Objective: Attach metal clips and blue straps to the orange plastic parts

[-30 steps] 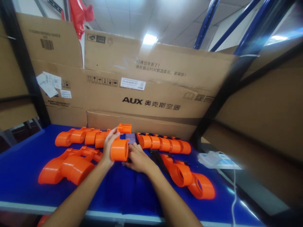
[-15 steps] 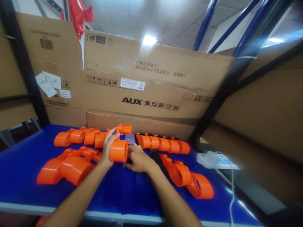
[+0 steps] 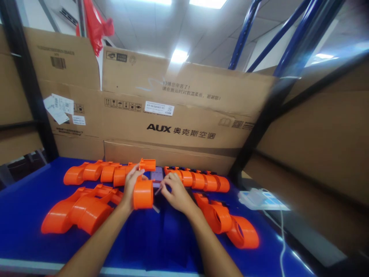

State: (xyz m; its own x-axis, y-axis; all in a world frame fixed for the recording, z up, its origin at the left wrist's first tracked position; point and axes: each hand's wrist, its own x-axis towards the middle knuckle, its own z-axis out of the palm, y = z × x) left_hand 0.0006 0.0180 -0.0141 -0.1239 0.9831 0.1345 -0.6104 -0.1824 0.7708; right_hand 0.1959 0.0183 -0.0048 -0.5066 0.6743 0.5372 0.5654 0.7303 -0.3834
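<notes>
— While the left hand (image 3: 131, 188) grips the orange housing (image 3: 143, 192) above the blue table (image 3: 25, 200), which way does the part lie from the fingers of the other hand?

— It sits directly to the left of the right hand (image 3: 175, 194), close beside it but not touching. A thin grey rod (image 3: 157, 190) spans the gap: the right fingertips pinch one end of it, and the other end points at the housing's side.

— How does the housing's long axis run?

— It runs away from the person. The round barrel faces the camera near the wrist, and the flat bracket end (image 3: 147, 164) rises at the far side, up by the fingertips. The left fingers wrap the barrel's left flank with the thumb over the top, so the right flank stays bare toward the rod.

— Which hand is nearer the part?

— The left one, since it holds it. The right hand hovers just off the table; its thumb and forefinger are closed on the rod and the remaining fingers are curled loosely.

— And what surrounds them?

— A row of orange parts (image 3: 95, 172) lies behind on the left, another row (image 3: 198, 180) behind on the right, and cardboard boxes (image 3: 178, 115) stand along the back. Whether the rod's tip touches the housing cannot be told.
</notes>
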